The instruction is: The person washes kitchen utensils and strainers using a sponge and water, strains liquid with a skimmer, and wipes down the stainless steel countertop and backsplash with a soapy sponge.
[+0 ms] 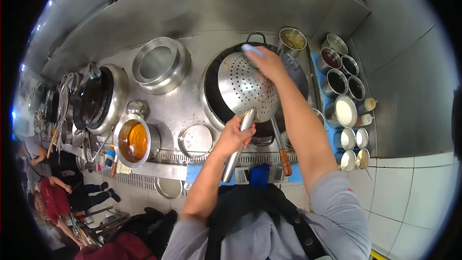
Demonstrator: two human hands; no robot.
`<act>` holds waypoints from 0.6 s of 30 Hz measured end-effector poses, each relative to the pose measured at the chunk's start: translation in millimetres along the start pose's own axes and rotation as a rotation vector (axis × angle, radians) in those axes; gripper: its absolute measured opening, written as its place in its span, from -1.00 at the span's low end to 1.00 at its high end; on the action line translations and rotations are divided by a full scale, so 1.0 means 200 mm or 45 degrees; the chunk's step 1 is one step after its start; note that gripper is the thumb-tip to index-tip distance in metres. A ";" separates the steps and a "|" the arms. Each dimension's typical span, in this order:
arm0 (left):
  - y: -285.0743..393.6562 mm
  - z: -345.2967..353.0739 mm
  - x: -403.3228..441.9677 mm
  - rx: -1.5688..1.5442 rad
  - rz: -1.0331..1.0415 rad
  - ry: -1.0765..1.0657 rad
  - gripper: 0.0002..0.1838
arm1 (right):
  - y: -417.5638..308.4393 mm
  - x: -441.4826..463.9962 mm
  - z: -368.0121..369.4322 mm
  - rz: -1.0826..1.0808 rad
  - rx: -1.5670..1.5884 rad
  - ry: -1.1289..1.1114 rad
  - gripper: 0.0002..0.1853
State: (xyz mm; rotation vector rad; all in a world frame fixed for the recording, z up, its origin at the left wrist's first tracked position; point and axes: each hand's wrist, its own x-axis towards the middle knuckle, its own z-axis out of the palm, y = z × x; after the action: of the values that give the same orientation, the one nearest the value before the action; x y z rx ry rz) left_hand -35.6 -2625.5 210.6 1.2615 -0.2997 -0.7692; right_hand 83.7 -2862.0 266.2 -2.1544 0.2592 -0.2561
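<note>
My left hand (234, 137) is closed round the tubular steel handle (235, 159) of a large perforated strainer (244, 84). The strainer's holed bowl is tilted above a dark wok (211, 89) on the range. At the bowl's far rim, my right hand (267, 62) grips a light-blue piece (252, 49), blurred, perhaps a cloth. Its fingers are partly hidden behind that hand's back. A wooden-handled utensil (284, 161) rests against the near side of the wok, its head hidden under the strainer.
Seasoning pots (345, 110) line a blue cloth on the right. A small pot (292, 40) stands behind the wok. To the left are a steel pot (159, 62), a bowl of orange oil (134, 139) and another wok (91, 98). A person in red (53, 200) is at lower left.
</note>
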 end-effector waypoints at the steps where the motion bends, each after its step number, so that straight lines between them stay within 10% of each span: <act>1: 0.01 -0.01 0.01 0.062 -0.009 -0.006 -0.85 | 0.14 0.04 0.00 0.103 0.189 0.063 -0.41; 10: -0.08 0.03 0.42 -0.093 0.214 0.526 -0.63 | 0.14 -0.63 0.37 0.542 0.961 0.232 -0.43; 18: -0.01 0.02 0.56 -0.304 0.210 0.476 -0.77 | 0.09 -0.84 0.26 0.160 0.407 0.085 -0.49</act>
State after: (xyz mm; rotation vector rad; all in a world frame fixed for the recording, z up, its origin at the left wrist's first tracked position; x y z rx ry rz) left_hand 41.1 -2702.2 186.7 1.1121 -0.0058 -0.4033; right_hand -65.0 -2784.0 208.2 -1.8085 0.3648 -0.2779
